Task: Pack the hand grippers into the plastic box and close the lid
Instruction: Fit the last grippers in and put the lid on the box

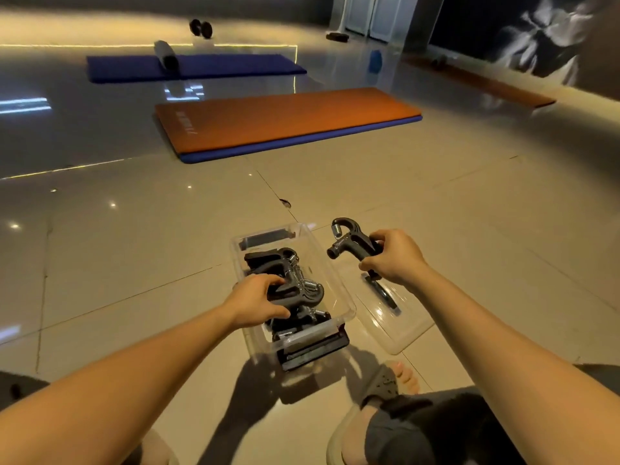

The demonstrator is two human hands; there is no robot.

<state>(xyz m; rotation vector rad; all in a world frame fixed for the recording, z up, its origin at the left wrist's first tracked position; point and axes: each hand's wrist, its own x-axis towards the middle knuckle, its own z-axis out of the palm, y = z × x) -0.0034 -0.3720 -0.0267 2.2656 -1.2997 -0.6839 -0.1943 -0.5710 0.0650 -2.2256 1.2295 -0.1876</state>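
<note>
Seen from the head camera, the clear plastic box (330, 263) sits on the tiled floor (134, 263) between the forearms, with several grippers piled inside. The left hand (258, 297) reaches in, its fingers curled round the top gripper (303, 292). The right hand (392, 256) clasps a loose gripper (347, 241) by its handles, just right of the box and above the lid (406, 330), which lies flat on the floor.

box (330, 270) crowded with grippers (292, 273), left hand (258, 298) over opening
</note>
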